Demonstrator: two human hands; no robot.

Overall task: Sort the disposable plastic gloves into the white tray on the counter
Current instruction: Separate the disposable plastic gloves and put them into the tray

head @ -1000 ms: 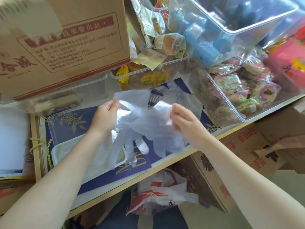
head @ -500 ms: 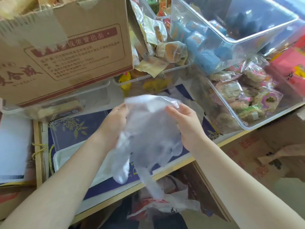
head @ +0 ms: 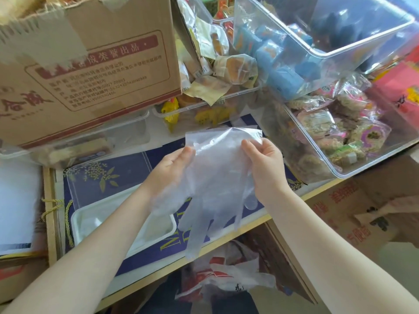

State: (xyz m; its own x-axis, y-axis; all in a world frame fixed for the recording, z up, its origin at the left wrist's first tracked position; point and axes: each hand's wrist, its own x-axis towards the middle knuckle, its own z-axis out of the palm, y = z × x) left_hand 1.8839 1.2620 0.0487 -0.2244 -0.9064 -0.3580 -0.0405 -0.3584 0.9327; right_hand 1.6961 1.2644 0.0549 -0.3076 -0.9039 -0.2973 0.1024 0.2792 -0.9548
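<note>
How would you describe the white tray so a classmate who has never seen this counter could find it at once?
Start at the big cardboard box at upper left, then drop towards the counter's near edge. The white tray lies there on a dark blue mat, partly under the left forearm. Unlike the clear bins, it is opaque and shallow.

Left hand (head: 169,168) and right hand (head: 264,168) pinch the cuff of a clear plastic glove (head: 217,184), hanging above the bench (head: 256,219) beside the white tray (head: 99,217).
</note>
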